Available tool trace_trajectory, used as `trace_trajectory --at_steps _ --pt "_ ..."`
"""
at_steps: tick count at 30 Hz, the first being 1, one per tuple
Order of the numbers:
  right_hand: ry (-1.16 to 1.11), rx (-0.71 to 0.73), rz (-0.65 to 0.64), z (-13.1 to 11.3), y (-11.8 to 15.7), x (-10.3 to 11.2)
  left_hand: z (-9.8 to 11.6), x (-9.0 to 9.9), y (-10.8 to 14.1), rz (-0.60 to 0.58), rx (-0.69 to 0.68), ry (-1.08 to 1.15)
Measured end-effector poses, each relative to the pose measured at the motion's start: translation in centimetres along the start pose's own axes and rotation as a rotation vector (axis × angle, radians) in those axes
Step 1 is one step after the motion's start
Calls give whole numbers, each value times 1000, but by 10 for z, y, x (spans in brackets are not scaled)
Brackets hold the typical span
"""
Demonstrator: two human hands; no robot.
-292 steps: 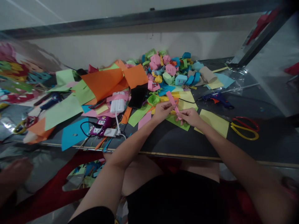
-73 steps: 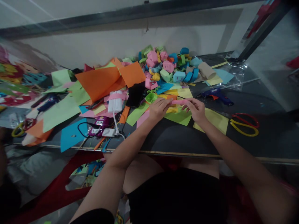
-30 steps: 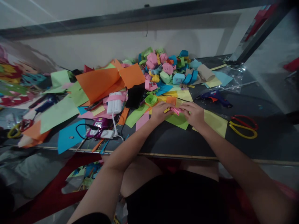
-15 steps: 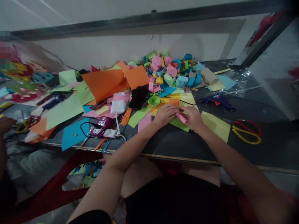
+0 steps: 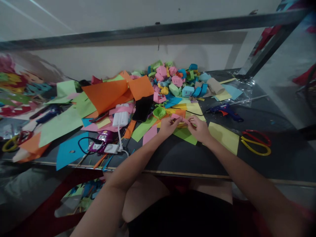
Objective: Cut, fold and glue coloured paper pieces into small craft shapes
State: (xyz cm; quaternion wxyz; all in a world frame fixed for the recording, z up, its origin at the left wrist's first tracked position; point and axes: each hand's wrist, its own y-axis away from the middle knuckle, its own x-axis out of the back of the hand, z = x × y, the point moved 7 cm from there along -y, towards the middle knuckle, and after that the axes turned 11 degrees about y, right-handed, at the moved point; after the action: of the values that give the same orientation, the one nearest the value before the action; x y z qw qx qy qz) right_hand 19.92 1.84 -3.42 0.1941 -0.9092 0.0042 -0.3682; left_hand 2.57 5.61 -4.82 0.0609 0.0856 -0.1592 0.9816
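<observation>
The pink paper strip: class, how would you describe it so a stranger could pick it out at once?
Start at the dark table and find the left hand and right hand close together over it. The pink paper strip runs between them. Unlike the pink sheet lying nearby, it is narrower and held.

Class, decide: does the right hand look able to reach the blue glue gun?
Probably yes: nothing stands between the right hand and the blue glue gun, though that hand holds a pink strip.
</observation>
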Motion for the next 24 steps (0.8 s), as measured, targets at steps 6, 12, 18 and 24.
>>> trace_trajectory --at_steps 6,12,18,24 --pt "-153 -78 -36 7 -3 -4 4 -6 -1 -21 49 94" --pt "-479 -232 -219 14 -6 -18 5 -5 -3 16 77 236" --pt "-541 -271 -266 15 -7 -19 2 -5 -4 -17 66 245" --pt "-590 -306 -224 15 -7 -20 -6 -10 -2 -84 40 143"
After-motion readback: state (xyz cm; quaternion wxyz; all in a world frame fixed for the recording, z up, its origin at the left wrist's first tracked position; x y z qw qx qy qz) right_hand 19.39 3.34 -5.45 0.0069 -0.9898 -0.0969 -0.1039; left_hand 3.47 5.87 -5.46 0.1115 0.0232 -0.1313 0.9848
